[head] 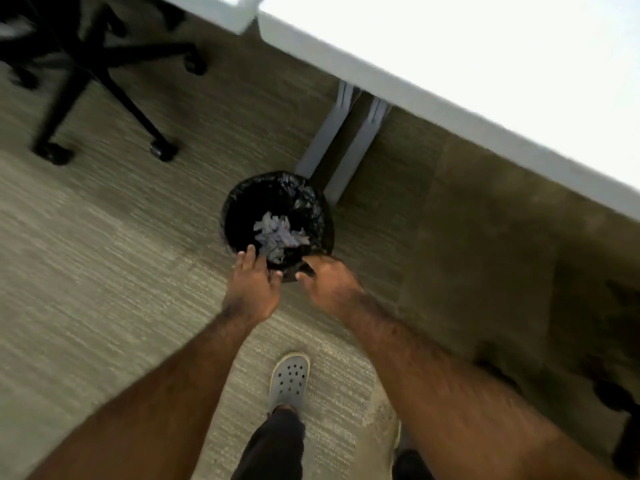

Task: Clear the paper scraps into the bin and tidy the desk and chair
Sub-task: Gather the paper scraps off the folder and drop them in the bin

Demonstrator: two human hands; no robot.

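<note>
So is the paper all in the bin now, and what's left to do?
Done: a heap of torn pale paper scraps lies inside the round black-lined bin. In hand: the left hand and right hand reach its near rim, seemingly empty. Left: the black wheeled office chair stands away from the white desk.

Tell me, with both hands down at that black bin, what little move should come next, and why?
Probably draw both hands back from the bin. The paper scraps already lie inside its black liner, and the left hand and right hand sit at the near rim with nothing visibly held. The office chair stands out from the white desk, so it likely needs tidying next.
</note>
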